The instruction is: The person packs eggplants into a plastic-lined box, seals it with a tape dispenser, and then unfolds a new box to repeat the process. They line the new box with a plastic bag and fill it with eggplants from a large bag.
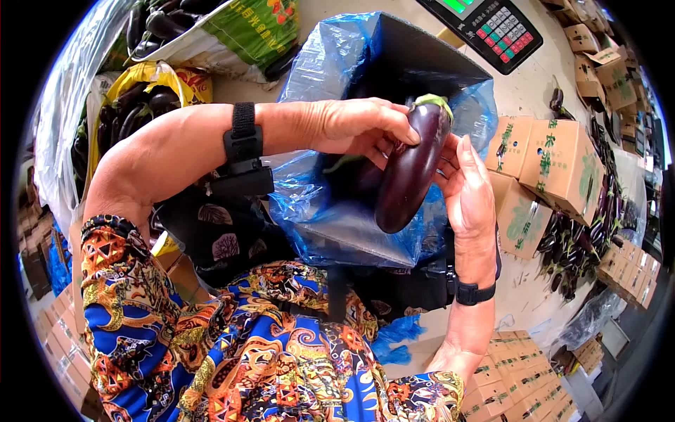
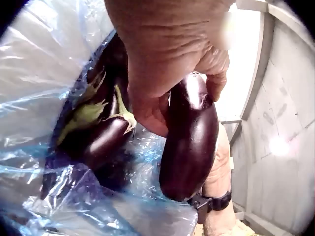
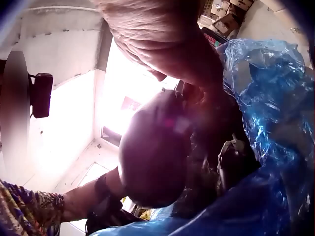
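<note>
A glossy dark purple eggplant (image 1: 415, 165) with a green cap is held over a box lined with blue plastic. My left hand (image 1: 369, 126) grips it near the cap end, with the thumb across its upper side. My right hand (image 1: 465, 190) is at its right side, palm turned up. Some right fingers touch the eggplant and are partly hidden behind it, while others extend upward, apart from it. In the left wrist view, another eggplant (image 2: 110, 140) with a green stem lies inside the liner. The right wrist view shows the held eggplant (image 3: 152, 152) blurred and close.
The blue plastic liner (image 1: 309, 204) spreads over the box walls. Beyond it is a scale with a keypad (image 1: 503, 35). Cardboard boxes (image 1: 562, 165) stand to the right near many loose eggplants (image 1: 580, 243). Bags of eggplants (image 1: 133, 112) stand at the left.
</note>
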A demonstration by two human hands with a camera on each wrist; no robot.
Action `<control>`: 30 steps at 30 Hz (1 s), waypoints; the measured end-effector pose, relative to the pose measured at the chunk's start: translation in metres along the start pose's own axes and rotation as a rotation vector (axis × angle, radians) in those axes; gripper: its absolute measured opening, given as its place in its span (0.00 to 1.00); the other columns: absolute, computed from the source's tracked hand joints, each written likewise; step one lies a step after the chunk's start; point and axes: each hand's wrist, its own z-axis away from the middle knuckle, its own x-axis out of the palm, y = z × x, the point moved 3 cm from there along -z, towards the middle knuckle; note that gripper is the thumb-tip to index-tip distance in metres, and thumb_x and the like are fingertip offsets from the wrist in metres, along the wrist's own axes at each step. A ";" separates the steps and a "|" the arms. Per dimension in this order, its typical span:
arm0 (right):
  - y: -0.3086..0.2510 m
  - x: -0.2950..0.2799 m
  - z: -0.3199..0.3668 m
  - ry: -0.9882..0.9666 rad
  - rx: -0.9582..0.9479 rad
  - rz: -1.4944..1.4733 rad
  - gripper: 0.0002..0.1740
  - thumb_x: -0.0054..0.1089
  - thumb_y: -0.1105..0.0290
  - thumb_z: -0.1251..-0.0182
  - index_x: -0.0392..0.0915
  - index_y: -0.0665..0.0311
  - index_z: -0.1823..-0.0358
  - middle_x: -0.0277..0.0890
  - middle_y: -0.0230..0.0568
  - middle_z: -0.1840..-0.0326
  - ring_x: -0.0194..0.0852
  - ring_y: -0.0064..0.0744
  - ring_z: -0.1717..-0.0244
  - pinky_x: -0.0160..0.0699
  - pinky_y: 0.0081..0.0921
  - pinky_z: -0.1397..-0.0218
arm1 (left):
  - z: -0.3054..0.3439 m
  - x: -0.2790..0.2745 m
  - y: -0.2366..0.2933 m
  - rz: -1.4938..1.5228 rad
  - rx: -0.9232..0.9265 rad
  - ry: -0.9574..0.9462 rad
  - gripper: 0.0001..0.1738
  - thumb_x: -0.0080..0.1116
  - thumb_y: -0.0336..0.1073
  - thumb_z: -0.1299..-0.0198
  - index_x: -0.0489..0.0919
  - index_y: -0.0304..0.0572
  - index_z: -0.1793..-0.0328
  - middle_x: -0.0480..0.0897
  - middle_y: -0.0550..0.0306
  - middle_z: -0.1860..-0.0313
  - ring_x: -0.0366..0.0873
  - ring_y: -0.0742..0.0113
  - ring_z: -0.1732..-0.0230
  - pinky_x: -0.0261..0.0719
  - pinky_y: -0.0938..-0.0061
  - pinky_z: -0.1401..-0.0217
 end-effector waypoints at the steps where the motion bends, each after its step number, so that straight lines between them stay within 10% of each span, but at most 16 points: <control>1: -0.004 0.003 0.005 -0.002 -0.019 -0.008 0.27 0.44 0.50 0.18 0.73 0.68 0.37 0.79 0.44 0.42 0.80 0.32 0.45 0.79 0.32 0.41 | 0.001 -0.001 0.003 0.036 0.015 -0.020 0.32 0.59 0.40 0.38 0.69 0.38 0.28 0.80 0.51 0.40 0.79 0.63 0.41 0.76 0.63 0.35; 13: -0.006 0.014 0.034 -0.039 -0.072 0.214 0.33 0.67 0.61 0.30 0.67 0.71 0.31 0.74 0.46 0.37 0.73 0.34 0.36 0.69 0.30 0.30 | -0.003 -0.004 0.006 0.097 0.003 -0.050 0.32 0.58 0.31 0.46 0.70 0.36 0.32 0.79 0.49 0.39 0.77 0.60 0.38 0.71 0.61 0.29; 19: -0.010 0.022 0.034 -0.044 -0.164 0.229 0.43 0.75 0.62 0.38 0.61 0.71 0.28 0.72 0.45 0.37 0.73 0.35 0.37 0.70 0.31 0.31 | 0.004 0.014 0.014 -0.119 0.047 0.172 0.30 0.65 0.43 0.36 0.70 0.39 0.32 0.82 0.53 0.50 0.83 0.63 0.48 0.82 0.66 0.43; 30: 0.013 0.003 0.037 -0.067 -0.044 -0.437 0.35 0.51 0.57 0.26 0.59 0.69 0.24 0.71 0.52 0.32 0.76 0.50 0.36 0.74 0.40 0.31 | 0.006 0.016 0.023 -0.308 0.044 0.153 0.23 0.56 0.41 0.29 0.74 0.38 0.33 0.85 0.54 0.52 0.85 0.67 0.50 0.84 0.72 0.46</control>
